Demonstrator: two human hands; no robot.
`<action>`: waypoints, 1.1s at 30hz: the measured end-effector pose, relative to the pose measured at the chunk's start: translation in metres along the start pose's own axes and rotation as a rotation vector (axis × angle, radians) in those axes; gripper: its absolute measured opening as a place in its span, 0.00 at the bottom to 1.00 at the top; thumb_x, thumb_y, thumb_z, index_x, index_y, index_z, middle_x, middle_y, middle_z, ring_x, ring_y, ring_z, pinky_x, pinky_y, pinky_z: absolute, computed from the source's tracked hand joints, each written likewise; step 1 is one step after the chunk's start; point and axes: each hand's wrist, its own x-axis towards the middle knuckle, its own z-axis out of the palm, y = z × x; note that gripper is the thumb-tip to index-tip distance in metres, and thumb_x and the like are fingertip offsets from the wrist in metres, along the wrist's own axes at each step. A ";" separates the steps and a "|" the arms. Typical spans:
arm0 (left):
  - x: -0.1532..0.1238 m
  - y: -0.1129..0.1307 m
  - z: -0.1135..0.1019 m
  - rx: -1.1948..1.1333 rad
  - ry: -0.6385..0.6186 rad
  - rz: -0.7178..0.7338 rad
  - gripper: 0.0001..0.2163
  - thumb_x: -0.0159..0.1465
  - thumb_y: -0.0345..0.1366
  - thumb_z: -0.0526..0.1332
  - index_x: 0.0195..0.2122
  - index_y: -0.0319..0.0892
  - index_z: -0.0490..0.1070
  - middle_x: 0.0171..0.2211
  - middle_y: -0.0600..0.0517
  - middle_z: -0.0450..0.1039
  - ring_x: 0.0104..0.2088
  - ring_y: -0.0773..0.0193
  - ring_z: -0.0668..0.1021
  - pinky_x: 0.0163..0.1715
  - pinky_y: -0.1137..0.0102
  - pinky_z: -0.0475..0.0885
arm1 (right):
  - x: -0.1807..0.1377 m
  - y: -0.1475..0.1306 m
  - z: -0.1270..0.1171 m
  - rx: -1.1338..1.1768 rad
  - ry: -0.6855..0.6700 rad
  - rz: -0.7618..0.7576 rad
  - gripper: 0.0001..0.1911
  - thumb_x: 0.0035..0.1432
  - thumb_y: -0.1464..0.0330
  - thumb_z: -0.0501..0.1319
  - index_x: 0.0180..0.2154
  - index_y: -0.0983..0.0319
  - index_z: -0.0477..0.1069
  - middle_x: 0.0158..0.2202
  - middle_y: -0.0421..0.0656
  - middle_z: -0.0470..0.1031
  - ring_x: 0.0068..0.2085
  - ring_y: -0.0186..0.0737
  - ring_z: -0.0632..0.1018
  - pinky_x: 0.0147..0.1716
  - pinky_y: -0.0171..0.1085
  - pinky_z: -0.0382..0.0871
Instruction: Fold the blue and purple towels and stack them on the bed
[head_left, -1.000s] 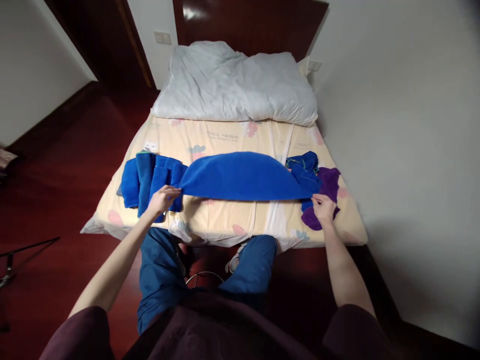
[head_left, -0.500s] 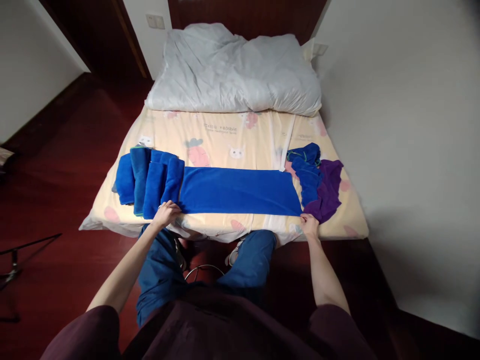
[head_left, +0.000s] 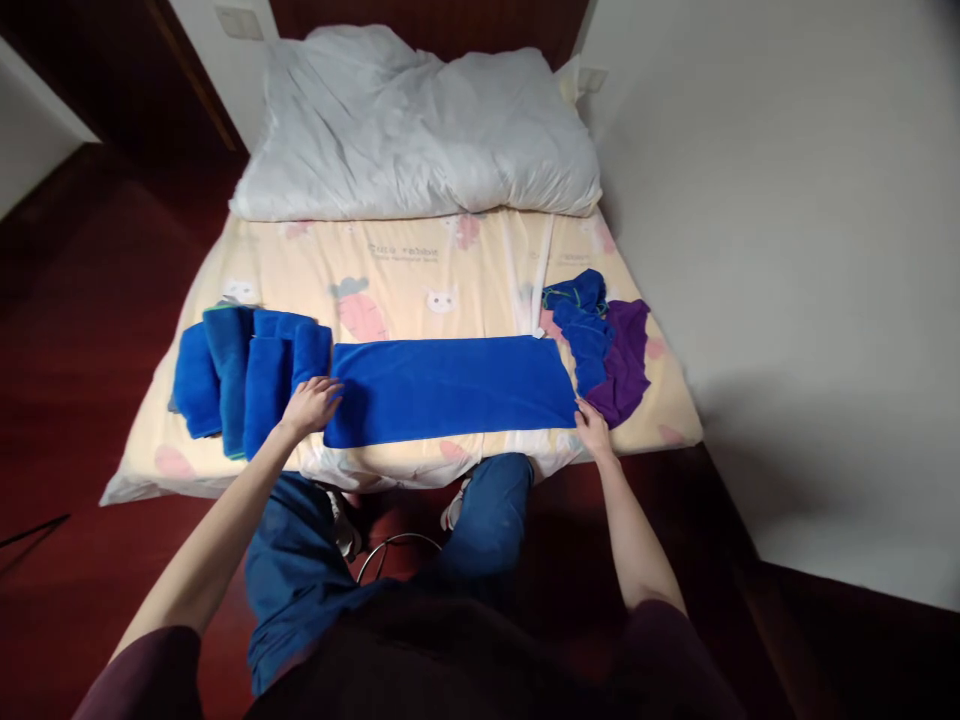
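A blue towel (head_left: 450, 390), folded into a long flat strip, lies across the near part of the bed. At its left end my left hand (head_left: 313, 403) is open, fingertips resting at the edge, next to several rolled or folded blue towels (head_left: 266, 390). My right hand (head_left: 592, 428) pinches the strip's right edge near the front corner. Just beyond that hand lie a crumpled blue cloth (head_left: 585, 340) with green edging and a crumpled purple cloth (head_left: 628, 355).
The bed (head_left: 405, 270) has a cream sheet printed with carrots and rabbits. A bunched white quilt (head_left: 427, 130) lies at its head. A pale wall (head_left: 787, 250) stands close on the right, and dark red floor (head_left: 67, 370) runs along the left.
My left hand has let go of the strip's front left corner and moved farther up its left edge. My right hand has shifted slightly up the right edge. The view has swung right.
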 end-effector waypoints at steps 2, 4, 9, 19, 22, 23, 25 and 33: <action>0.009 -0.001 0.007 0.053 0.059 -0.087 0.20 0.68 0.36 0.54 0.57 0.38 0.79 0.64 0.37 0.74 0.66 0.43 0.72 0.67 0.50 0.62 | 0.013 -0.008 -0.002 -0.010 -0.034 0.052 0.27 0.65 0.67 0.52 0.62 0.63 0.74 0.65 0.51 0.75 0.68 0.49 0.74 0.71 0.49 0.66; 0.009 -0.009 0.018 0.082 0.083 -0.127 0.23 0.66 0.34 0.55 0.59 0.35 0.77 0.66 0.35 0.71 0.68 0.42 0.70 0.70 0.48 0.57 | 0.026 -0.009 -0.007 -0.034 -0.063 0.116 0.29 0.67 0.67 0.51 0.66 0.65 0.71 0.67 0.53 0.73 0.68 0.49 0.74 0.71 0.48 0.65; -0.010 -0.046 0.036 0.077 0.158 -0.070 0.28 0.67 0.33 0.52 0.67 0.28 0.69 0.71 0.33 0.63 0.72 0.40 0.64 0.73 0.42 0.47 | 0.051 0.004 -0.030 -0.125 -0.096 0.281 0.29 0.71 0.65 0.50 0.68 0.66 0.68 0.64 0.57 0.75 0.65 0.56 0.76 0.68 0.52 0.67; 0.018 0.027 0.066 -0.100 0.293 -0.165 0.31 0.69 0.41 0.55 0.72 0.36 0.64 0.76 0.37 0.53 0.77 0.37 0.53 0.75 0.42 0.45 | 0.124 -0.044 -0.003 -0.072 0.049 -0.062 0.21 0.71 0.68 0.52 0.57 0.64 0.77 0.56 0.53 0.81 0.59 0.51 0.79 0.65 0.46 0.70; 0.027 0.066 0.092 -0.173 0.278 -0.193 0.33 0.70 0.40 0.52 0.76 0.40 0.57 0.77 0.39 0.49 0.77 0.41 0.53 0.76 0.43 0.48 | 0.172 -0.064 0.022 0.057 0.001 -0.006 0.22 0.70 0.69 0.55 0.62 0.61 0.72 0.57 0.48 0.82 0.60 0.48 0.79 0.65 0.45 0.70; 0.028 0.074 0.098 -0.182 0.291 -0.217 0.34 0.69 0.40 0.52 0.77 0.42 0.54 0.77 0.39 0.49 0.77 0.42 0.53 0.76 0.43 0.48 | 0.187 -0.068 0.029 0.079 -0.015 0.017 0.22 0.70 0.69 0.57 0.62 0.60 0.72 0.57 0.47 0.82 0.61 0.47 0.79 0.66 0.45 0.69; 0.028 0.082 0.107 -0.193 0.326 -0.247 0.37 0.68 0.39 0.53 0.79 0.49 0.47 0.78 0.45 0.47 0.77 0.43 0.53 0.76 0.42 0.48 | 0.213 -0.072 0.040 0.083 -0.032 0.054 0.20 0.68 0.70 0.61 0.60 0.59 0.74 0.56 0.46 0.82 0.62 0.47 0.78 0.69 0.48 0.67; 0.029 0.079 0.110 -0.224 0.361 -0.274 0.42 0.64 0.38 0.55 0.77 0.69 0.40 0.79 0.61 0.42 0.77 0.47 0.56 0.76 0.45 0.49 | 0.258 -0.052 0.043 0.170 -0.163 0.065 0.11 0.57 0.67 0.73 0.42 0.63 0.83 0.41 0.48 0.87 0.50 0.51 0.85 0.60 0.49 0.76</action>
